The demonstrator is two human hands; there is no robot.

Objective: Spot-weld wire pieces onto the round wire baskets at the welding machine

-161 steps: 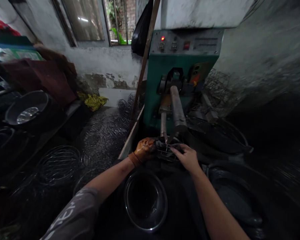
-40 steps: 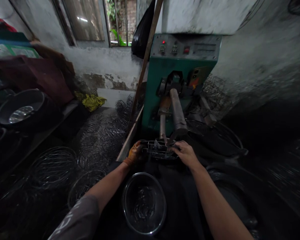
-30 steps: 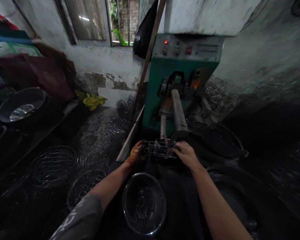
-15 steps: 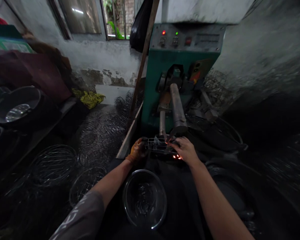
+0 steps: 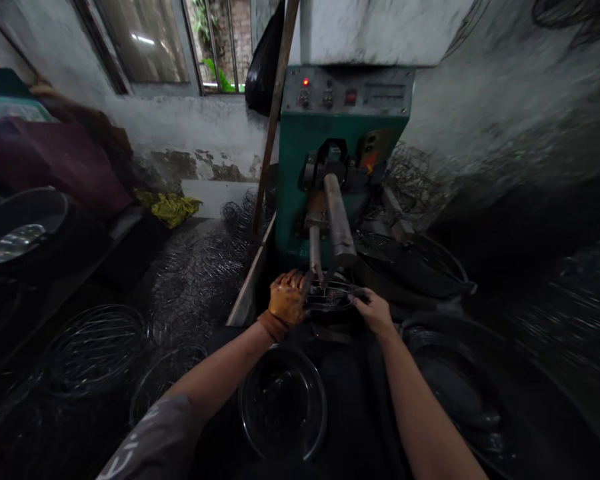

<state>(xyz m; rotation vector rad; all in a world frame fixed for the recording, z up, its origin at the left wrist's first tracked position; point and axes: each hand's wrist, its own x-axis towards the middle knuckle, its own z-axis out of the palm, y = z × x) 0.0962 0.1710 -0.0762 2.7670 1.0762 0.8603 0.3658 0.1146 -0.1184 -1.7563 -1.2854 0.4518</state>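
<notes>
A small wire basket (image 5: 330, 298) sits under the tips of the two metal arms (image 5: 337, 223) of a green welding machine (image 5: 340, 143). My left hand (image 5: 286, 299), in an orange glove, grips the basket's left side with curled fingers. My bare right hand (image 5: 376, 310) pinches its right side. A shiny steel bowl (image 5: 283, 401) stands in front of me, just below my forearms.
Round wire baskets (image 5: 95, 343) lie heaped on the floor to the left. A wooden pole (image 5: 269, 127) leans against the wall beside the machine. Dark tubs (image 5: 445, 380) stand at right. A yellow rag (image 5: 169, 207) lies by the wall, a pan (image 5: 17, 233) at far left.
Sparks at the electrode tips and the green lamp half a second ago are gone. My left hand has turned the basket so the glove's back faces up. The view shifted left.
</notes>
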